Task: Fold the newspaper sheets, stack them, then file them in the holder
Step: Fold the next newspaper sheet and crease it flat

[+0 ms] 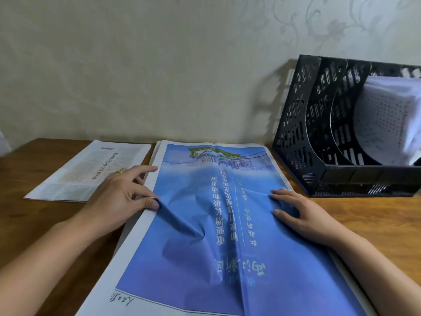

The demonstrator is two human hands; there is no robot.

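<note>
Right then, hands: the left hand (123, 197) pinched the left side of the blue newspaper sheet (216, 224) between thumb and finger, and the other fingers were spread. The right hand (303, 215) lay flat and open on the right side of the sheet, holding nothing.
Where the paper was: the blue newspaper sheet lay open on the wooden table (376, 217), on top of more sheets whose white edges showed at the left and far sides.
Folded one: a folded newspaper (91, 172) lay flat to the left, near the left hand but apart from the blue sheet.
Holder: the black file holder (319, 137) stood at the right by the wall (159, 65), with white papers (391, 119) already in its right slot; the two left slots looked free.
What could go wrong: the sheet had a puffed-up wrinkle near the middle. If it got pressed flat like that, the fold would likely come out crooked. A hard pull at the pinch could tear the thin paper. The sheets under it could slide too.
Edges: the near end of the sheet ran out of view at the bottom, so it may have hung over the table edge; that could not be told.
Room to move: bare table showed between the sheet and the holder, and in front of the folded newspaper.
</note>
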